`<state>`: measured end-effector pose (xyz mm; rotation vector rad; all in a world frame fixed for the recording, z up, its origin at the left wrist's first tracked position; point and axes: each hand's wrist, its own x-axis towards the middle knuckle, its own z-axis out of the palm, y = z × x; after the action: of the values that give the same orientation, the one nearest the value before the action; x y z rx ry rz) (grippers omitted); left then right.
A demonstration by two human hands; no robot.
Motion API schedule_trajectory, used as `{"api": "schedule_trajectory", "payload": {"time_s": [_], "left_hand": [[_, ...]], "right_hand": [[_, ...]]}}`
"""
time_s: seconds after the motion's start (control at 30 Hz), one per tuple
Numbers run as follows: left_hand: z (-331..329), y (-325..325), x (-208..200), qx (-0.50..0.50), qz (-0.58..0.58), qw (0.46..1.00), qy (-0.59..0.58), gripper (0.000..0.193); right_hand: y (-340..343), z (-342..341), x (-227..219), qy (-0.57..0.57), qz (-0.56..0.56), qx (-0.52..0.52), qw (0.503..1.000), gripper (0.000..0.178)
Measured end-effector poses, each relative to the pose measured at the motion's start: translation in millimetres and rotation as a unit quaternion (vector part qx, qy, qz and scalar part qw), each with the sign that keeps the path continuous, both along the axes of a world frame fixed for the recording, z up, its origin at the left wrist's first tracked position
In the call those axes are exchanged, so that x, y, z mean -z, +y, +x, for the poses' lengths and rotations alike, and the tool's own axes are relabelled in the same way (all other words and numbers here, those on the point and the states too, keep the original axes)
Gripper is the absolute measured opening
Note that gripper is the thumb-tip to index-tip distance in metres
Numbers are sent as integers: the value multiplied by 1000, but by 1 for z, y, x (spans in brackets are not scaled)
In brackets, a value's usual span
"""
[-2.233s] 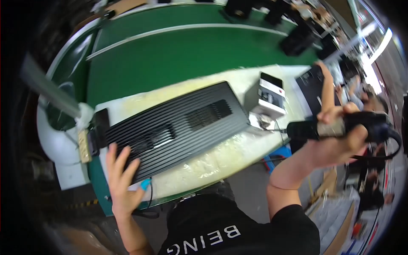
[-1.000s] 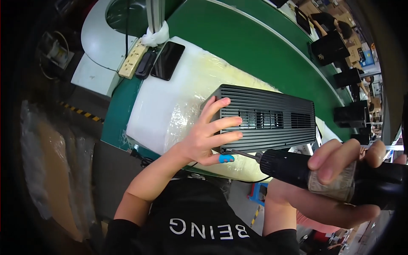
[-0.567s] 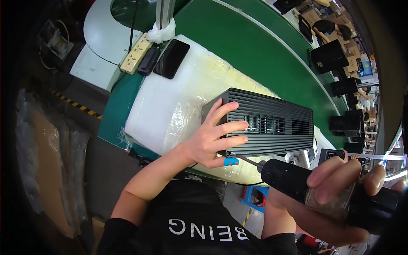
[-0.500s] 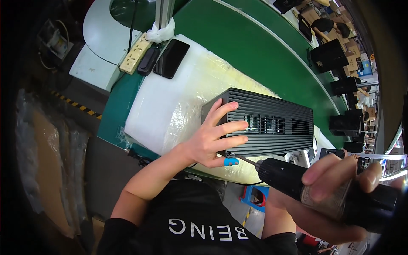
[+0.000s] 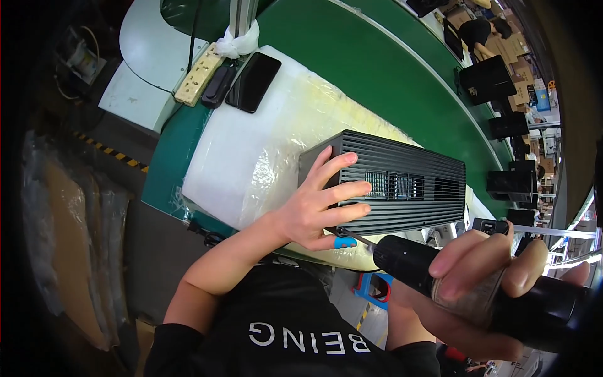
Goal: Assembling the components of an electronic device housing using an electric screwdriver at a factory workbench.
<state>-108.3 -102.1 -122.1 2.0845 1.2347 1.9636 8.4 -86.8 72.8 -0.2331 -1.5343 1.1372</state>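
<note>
A black box-shaped case (image 5: 414, 157) with a ribbed, slotted face lies tilted on the padded sheet in front of me. My left hand (image 5: 317, 204) grips its left end, fingers spread over the ribs. A blue wrap covers the thumb tip, which lies by the case's lower corner. Wrapped in my right hand (image 5: 480, 276) is a black power screwdriver (image 5: 405, 257), large and close at the lower right. Its thin bit points up and left, to the lower left corner of the case beside my thumb. The screw there is too small to make out.
Under the case, a plastic-wrapped padded sheet (image 5: 226, 163) covers part of the green bench (image 5: 314, 38). A phone (image 5: 253, 83), a black device (image 5: 218, 87) and a power strip (image 5: 200, 74) lie at the far left. Black units (image 5: 487, 80) and another person (image 5: 480, 34) appear along the right.
The screwdriver has shifted slightly left, with its bit still at the case's lower corner. My left hand and the case sit a little farther right in the view.
</note>
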Motion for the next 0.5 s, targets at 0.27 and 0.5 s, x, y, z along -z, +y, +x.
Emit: {"api": "schedule_trajectory", "payload": {"time_s": [0.27, 0.5], "left_hand": [[-3, -4, 0, -6, -4, 1000, -1, 36], [1, -8, -4, -9, -17, 1000, -5, 37]], "right_hand": [[1, -25, 8, 52, 79, -18, 995, 77], [14, 9, -15, -3, 50, -81, 995, 69]]}}
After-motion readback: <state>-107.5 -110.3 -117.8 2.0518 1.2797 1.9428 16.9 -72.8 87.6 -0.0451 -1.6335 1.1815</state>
